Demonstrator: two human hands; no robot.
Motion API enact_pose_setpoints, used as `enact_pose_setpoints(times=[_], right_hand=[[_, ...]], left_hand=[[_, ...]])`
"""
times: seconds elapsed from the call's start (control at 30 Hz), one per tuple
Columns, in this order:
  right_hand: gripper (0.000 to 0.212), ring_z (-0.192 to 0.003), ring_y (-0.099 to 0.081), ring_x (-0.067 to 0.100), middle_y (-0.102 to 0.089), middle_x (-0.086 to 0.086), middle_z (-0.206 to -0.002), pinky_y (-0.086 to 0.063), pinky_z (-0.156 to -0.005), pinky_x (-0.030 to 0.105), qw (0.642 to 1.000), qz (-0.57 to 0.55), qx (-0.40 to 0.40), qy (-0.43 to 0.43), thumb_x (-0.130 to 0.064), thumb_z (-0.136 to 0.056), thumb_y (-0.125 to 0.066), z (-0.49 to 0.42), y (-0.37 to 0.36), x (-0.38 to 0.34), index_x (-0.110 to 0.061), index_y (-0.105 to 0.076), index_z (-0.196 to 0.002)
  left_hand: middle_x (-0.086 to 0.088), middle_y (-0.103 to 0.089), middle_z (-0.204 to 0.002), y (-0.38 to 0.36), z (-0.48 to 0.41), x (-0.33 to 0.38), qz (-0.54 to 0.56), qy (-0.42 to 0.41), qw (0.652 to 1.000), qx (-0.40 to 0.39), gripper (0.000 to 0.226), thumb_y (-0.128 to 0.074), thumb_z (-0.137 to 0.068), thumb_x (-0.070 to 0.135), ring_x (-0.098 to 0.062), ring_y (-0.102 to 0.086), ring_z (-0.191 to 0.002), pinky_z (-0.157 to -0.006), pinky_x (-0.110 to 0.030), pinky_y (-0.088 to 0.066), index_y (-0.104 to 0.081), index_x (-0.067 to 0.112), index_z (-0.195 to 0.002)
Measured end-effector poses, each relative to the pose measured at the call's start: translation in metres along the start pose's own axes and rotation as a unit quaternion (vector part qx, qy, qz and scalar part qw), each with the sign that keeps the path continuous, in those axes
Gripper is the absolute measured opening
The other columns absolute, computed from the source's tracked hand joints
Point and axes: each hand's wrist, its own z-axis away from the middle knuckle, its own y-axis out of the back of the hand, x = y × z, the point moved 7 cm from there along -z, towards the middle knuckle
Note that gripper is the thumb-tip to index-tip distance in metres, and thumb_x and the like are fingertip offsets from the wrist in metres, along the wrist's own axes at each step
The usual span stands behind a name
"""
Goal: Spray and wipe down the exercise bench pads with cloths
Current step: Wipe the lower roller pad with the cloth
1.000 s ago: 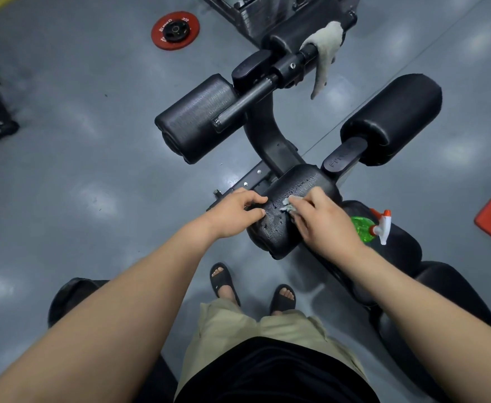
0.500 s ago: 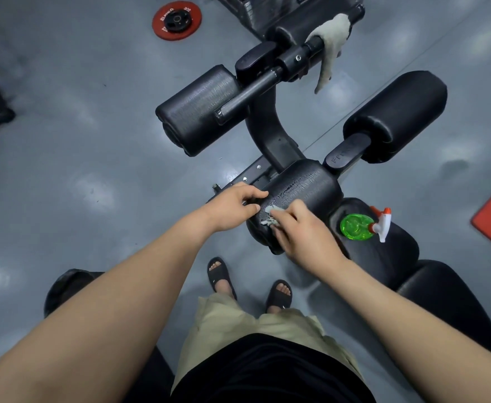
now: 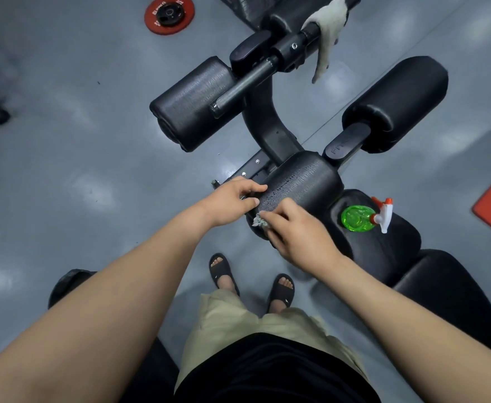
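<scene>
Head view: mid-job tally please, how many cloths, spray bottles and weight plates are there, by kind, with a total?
Cloths: 2, the grey cloth in the right hand on the roller pad, and the whitish cloth hanging at the far end.
Spray bottles: 1, the green spray bottle.
Weight plates: 1, the red weight plate.
Total: 4

Left hand (image 3: 229, 200) and right hand (image 3: 302, 234) side by side on the near pad (image 3: 302, 181), small cloth (image 3: 260, 221) in the right fingers (image 3: 279, 212), spray bottle (image 3: 357, 218) on the surface (image 3: 383, 248) to the right, another cloth (image 3: 324, 39) over the far bar (image 3: 293, 48)
</scene>
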Motion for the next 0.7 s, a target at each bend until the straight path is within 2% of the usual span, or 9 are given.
enact_pose_setpoints(times=[0.1,0.2,0.3,0.37,0.43,0.6,0.7], right_hand=[[0.037,-0.081,-0.059,0.028,-0.054,0.006,-0.099,-0.054,-0.060,0.040,0.998,0.009,0.048,-0.037,-0.035,-0.095,-0.055,-0.004,0.018,0.020,-0.016,-0.070,-0.123],[0.033,-0.075,-0.059,0.031,-0.053,0.008,-0.096,-0.054,-0.055,0.040,0.991,0.022,0.085,-0.102,-0.027,-0.092,-0.063,-0.005,0.025,0.035,-0.014,-0.071,-0.121],[0.035,-0.076,-0.059,0.032,-0.053,0.010,-0.097,-0.054,-0.054,0.042,0.996,0.006,0.063,-0.056,-0.028,-0.093,-0.059,0.000,0.012,0.011,-0.013,-0.069,-0.122],[0.036,-0.080,-0.058,0.029,-0.053,0.008,-0.099,-0.053,-0.055,0.042,1.000,-0.003,0.016,0.001,-0.032,-0.097,-0.053,0.006,0.002,-0.004,-0.015,-0.067,-0.125],[0.037,-0.083,-0.059,0.027,-0.055,0.006,-0.101,-0.054,-0.058,0.041,1.000,0.002,0.000,0.014,-0.035,-0.098,-0.051,0.005,0.004,0.000,-0.017,-0.067,-0.127],[0.033,-0.075,-0.059,0.030,-0.055,0.009,-0.095,-0.054,-0.057,0.039,0.988,0.026,0.110,-0.107,-0.030,-0.094,-0.060,-0.003,0.039,0.045,-0.013,-0.073,-0.119],[0.029,-0.071,-0.057,0.033,-0.054,0.011,-0.093,-0.052,-0.054,0.040,0.983,0.039,0.126,-0.131,-0.022,-0.092,-0.066,0.001,0.038,0.043,-0.010,-0.073,-0.117]], left_hand=[[-0.005,-0.053,-0.119,-0.001,-0.001,-0.002,0.031,0.007,0.999,-0.008,0.034,-0.059,-0.099,0.005,-0.017,-0.060,-0.105,-0.085,-0.024,-0.049,-0.068,0.026,-0.124],[-0.002,-0.053,-0.119,-0.002,0.000,-0.003,0.033,0.002,0.999,-0.004,0.036,-0.056,-0.100,0.002,-0.019,-0.061,-0.112,-0.092,-0.022,-0.049,-0.068,0.026,-0.124],[0.004,-0.051,-0.115,-0.001,0.001,-0.003,0.016,-0.004,1.000,-0.007,0.036,-0.057,-0.100,0.005,-0.010,-0.059,-0.103,-0.089,-0.023,-0.048,-0.068,0.030,-0.125],[0.004,-0.053,-0.125,-0.002,0.002,-0.003,0.019,-0.005,1.000,-0.013,0.039,-0.058,-0.100,0.006,-0.006,-0.059,-0.113,-0.098,-0.024,-0.047,-0.066,0.036,-0.122],[-0.001,-0.055,-0.138,-0.003,0.002,-0.003,0.036,0.001,0.999,-0.023,0.042,-0.057,-0.101,0.006,-0.015,-0.056,-0.130,-0.112,-0.029,-0.043,-0.063,0.045,-0.116],[0.008,-0.064,-0.129,-0.006,0.004,-0.002,0.073,0.019,0.996,-0.044,0.043,-0.056,-0.101,0.005,-0.015,-0.055,-0.132,-0.112,-0.033,-0.044,-0.062,0.046,-0.114],[0.005,-0.063,-0.130,-0.003,0.003,-0.003,0.057,0.021,0.998,-0.036,0.037,-0.063,-0.099,0.009,-0.013,-0.054,-0.130,-0.102,-0.027,-0.048,-0.063,0.041,-0.118]])
